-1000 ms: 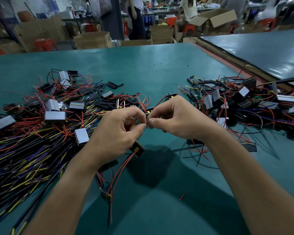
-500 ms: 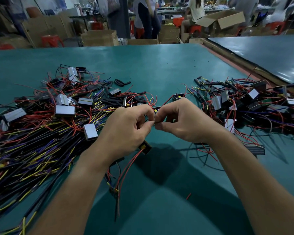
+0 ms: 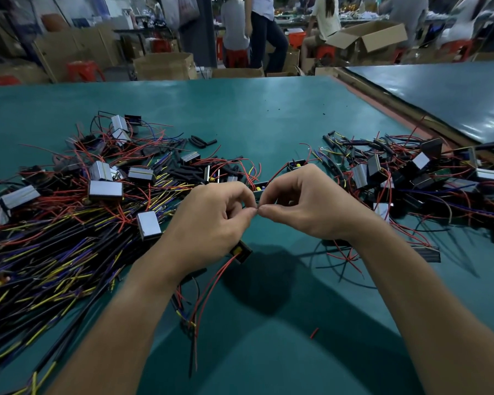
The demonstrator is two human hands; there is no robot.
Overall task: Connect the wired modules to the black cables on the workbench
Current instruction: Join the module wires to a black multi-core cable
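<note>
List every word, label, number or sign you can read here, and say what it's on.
No text can be read.
Modules: the silver faces show only a thin line, and any print is too small to read.
Boxes behind the bench: plain brown sides, and any marks are too blurred to read.
Bench: no lettering is visible.
</note>
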